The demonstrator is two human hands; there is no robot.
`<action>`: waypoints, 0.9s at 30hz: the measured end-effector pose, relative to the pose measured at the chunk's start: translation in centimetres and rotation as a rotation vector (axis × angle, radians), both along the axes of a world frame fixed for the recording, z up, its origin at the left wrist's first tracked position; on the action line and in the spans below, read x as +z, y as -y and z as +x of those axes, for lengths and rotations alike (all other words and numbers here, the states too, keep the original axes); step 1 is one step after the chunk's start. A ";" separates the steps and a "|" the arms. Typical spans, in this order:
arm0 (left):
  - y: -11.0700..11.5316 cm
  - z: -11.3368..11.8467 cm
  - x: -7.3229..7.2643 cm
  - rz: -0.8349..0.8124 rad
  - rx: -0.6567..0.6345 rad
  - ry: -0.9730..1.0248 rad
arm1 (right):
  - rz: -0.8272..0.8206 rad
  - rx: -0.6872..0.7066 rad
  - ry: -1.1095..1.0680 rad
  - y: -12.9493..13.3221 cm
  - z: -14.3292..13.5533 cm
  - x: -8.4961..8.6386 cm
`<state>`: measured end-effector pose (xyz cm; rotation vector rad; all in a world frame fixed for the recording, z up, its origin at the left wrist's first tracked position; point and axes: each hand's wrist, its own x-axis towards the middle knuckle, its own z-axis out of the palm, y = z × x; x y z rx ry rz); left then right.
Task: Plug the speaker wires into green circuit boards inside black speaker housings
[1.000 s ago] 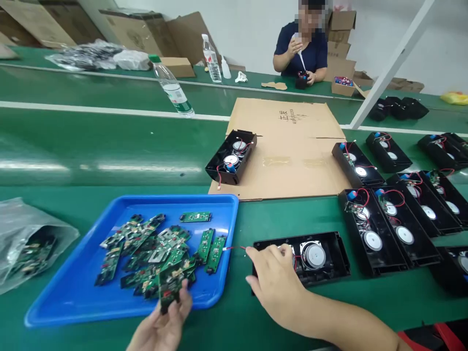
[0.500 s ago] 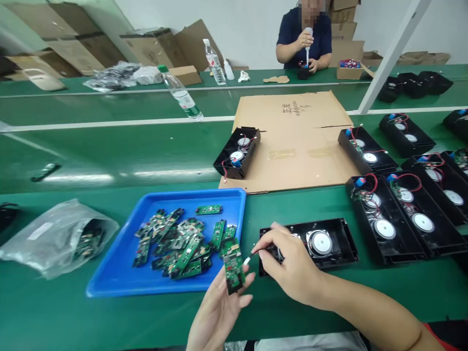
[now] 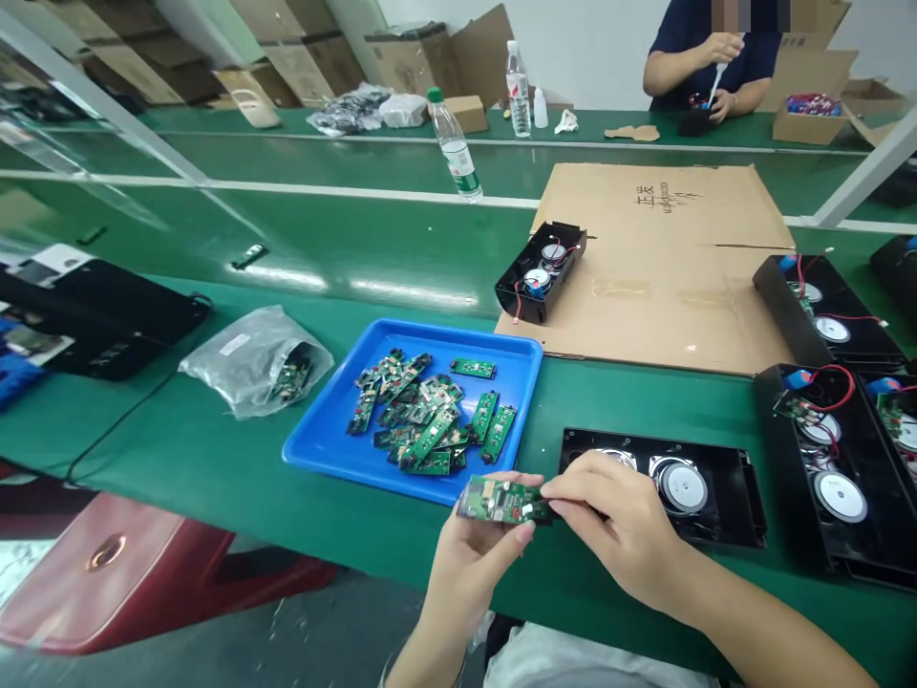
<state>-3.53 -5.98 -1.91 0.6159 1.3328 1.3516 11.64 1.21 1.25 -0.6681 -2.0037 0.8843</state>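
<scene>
My left hand grips a green circuit board by its edges, with the component side up. The fingers of my right hand are pinched together at the board's right end; the cable between them is mostly hidden. Just behind that hand lies a black speaker box with two round white-centred speakers, one partly covered by the hand. Left of it, a blue tray holds a heap of circuit boards.
A clear plastic bag with boards lies left of the tray. More speaker boxes stand at the right; another box rests on flat cardboard. A bottle and a co-worker are beyond. A red stool is lower left.
The view has swung left. My left hand has turned the board from upright to roughly level, and my right fingers have brought the cable's white plug up to the board's end.
</scene>
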 end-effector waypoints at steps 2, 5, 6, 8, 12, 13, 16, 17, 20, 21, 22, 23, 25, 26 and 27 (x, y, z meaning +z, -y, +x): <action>0.0 0.4 0.4 0.028 0.011 0.016 | 0.057 -0.013 0.043 0.2 -0.2 0.2; -0.1 0.6 0.6 0.055 0.038 0.058 | 0.157 -0.073 0.134 0.6 -0.6 0.1; -0.2 0.7 0.7 0.049 0.039 0.077 | 0.184 -0.097 0.158 0.7 -0.7 0.0; -0.2 0.7 0.7 0.041 0.027 0.133 | 0.226 -0.129 0.176 0.8 -1.0 -0.4; -0.1 0.9 0.7 0.051 0.006 0.199 | 0.280 -0.163 0.198 1.0 -1.6 -1.0; -0.1 1.1 0.7 0.050 0.012 0.193 | 0.293 -0.168 0.208 1.1 -1.7 -1.1; 0.3 1.4 0.4 0.073 0.051 0.171 | 0.315 -0.185 0.201 1.2 -1.9 -1.1; 0.4 1.5 0.3 0.086 0.062 0.168 | 0.315 -0.189 0.185 1.3 -1.9 -1.1; 0.7 1.5 -0.1 0.109 0.055 0.137 | 0.310 -0.192 0.145 1.5 -1.9 -1.1; 0.8 1.5 -0.1 0.113 0.041 0.130 | 0.314 -0.192 0.148 1.5 -1.9 -1.2; 0.8 1.5 -0.1 0.121 0.028 0.137 | 0.323 -0.194 0.161 1.5 -2.0 -1.3; 0.8 1.5 -0.1 0.134 0.019 0.162 | 0.339 -0.202 0.177 1.6 -2.1 -1.4; 0.8 1.6 -0.1 0.164 0.014 0.243 | 0.376 -0.226 0.215 1.7 -2.2 -1.7; 0.7 1.6 -0.1 0.179 0.021 0.281 | 0.398 -0.241 0.231 1.8 -2.3 -1.8; 0.7 1.7 -0.1 0.189 0.033 0.307 | 0.419 -0.254 0.242 1.8 -2.4 -1.9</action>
